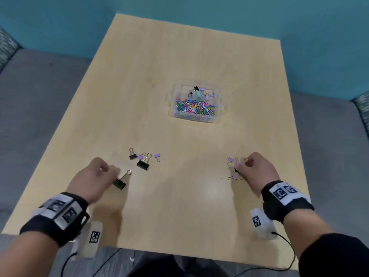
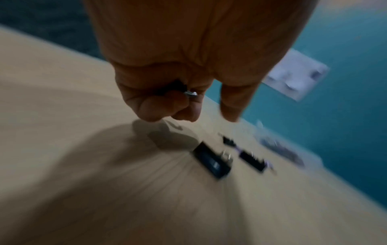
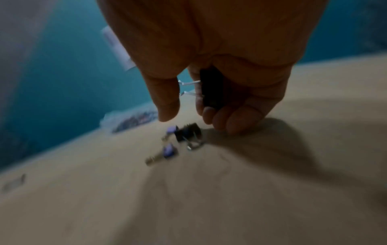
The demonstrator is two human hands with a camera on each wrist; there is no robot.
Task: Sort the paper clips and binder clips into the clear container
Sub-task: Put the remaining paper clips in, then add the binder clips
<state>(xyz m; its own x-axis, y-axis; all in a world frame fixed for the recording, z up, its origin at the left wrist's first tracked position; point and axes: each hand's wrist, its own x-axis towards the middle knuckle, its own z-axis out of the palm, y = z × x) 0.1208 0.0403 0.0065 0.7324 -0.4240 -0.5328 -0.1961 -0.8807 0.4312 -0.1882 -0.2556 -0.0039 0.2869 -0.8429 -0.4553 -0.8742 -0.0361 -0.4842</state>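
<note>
The clear container (image 1: 194, 104) stands mid-table, with colourful paper clips in its near compartment and a few binder clips in the far one. My left hand (image 1: 95, 174) hovers low over the table, its fingers (image 2: 159, 106) curled around a small dark clip with a silver wire (image 2: 190, 93). A large black binder clip (image 1: 119, 182) lies just right of it, apart from the fingers. Black and purple binder clips (image 1: 143, 163) lie beyond. My right hand (image 1: 253, 166) grips a black binder clip (image 3: 211, 89) over a group of small purple clips (image 1: 233, 177).
The wooden table (image 1: 179, 56) stands against a teal wall, with grey seating on both sides. A white plate (image 2: 297, 74) is on the wall. Cables hang below the table's near edge. Both wrist views are blurred.
</note>
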